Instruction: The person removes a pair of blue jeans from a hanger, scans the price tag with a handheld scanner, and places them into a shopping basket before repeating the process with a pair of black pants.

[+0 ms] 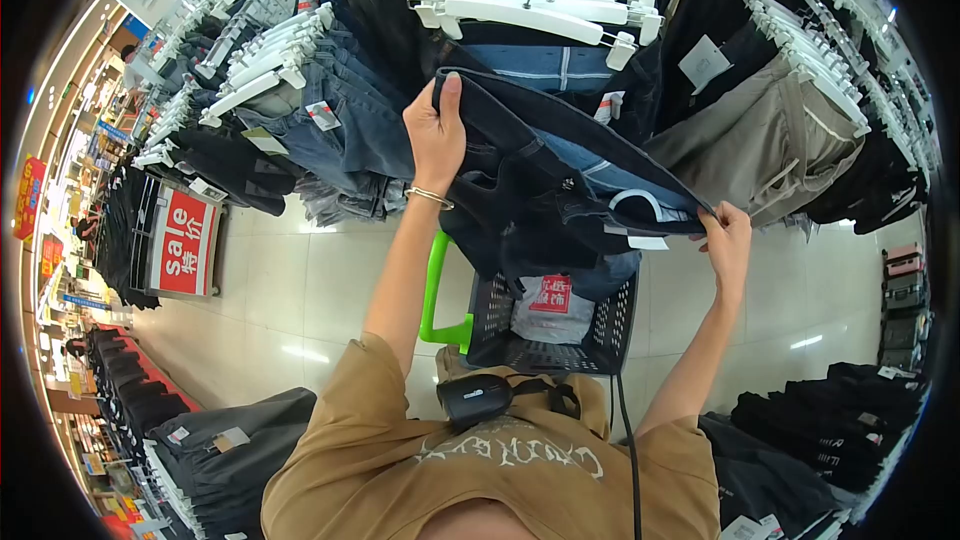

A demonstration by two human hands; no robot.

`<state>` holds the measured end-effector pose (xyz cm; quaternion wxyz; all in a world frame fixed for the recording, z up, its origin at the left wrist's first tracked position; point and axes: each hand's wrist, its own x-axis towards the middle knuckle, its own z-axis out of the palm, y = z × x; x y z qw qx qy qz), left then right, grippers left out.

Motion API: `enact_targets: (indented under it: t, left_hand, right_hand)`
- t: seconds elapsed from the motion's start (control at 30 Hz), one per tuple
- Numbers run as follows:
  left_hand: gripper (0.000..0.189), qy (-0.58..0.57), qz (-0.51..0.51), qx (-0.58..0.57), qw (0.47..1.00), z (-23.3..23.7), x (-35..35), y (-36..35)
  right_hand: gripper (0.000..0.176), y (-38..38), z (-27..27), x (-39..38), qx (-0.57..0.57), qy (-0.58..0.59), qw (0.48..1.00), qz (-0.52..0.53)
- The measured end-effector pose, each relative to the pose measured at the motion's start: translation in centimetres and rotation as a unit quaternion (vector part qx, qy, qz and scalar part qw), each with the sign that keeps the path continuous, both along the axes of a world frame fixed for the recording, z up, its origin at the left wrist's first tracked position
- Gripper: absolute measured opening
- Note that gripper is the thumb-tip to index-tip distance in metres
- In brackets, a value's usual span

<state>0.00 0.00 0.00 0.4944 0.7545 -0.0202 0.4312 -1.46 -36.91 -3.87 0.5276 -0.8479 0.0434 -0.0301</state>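
A pair of dark jeans (515, 175) is stretched by its waistband between my two hands, its waist opening facing up. My left hand (437, 130) grips the waistband's left end, thumb on top. At the lower right end, my right hand (727, 238) pinches the other side of the waistband. A white tag (640, 241) hangs near that hand, and a white curved piece (640, 202) shows inside the waist. The jeans' lower part hangs over a black shopping basket (487, 325) with a green handle (433, 285). In the basket lies a grey plastic bag (553, 320) with a red label.
Just ahead hangs a rack of white hangers (540, 10) with denim. Grey-brown trousers (765, 135) hang to the right, blue jeans (335, 110) to the left. A red sale sign (183, 242) stands at left. Dark clothes (240, 440) flank me behind. Tiled floor (300, 310) shows between.
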Motion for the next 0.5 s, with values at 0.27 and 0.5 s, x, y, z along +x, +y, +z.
enact_targets:
  t: [0.27,0.5]
  left_hand:
    - [0.04,-0.078,0.009,0.058,0.995,5.7,2.5,-0.1]
    - [0.048,-0.063,-0.019,0.031,0.997,6.7,3.5,1.8]
  right_hand:
    - [0.037,0.2,2.4,3.5,0.031,-0.139,0.983,-0.114]
    - [0.039,1.0,4.5,5.9,0.101,-0.221,0.965,-0.097]
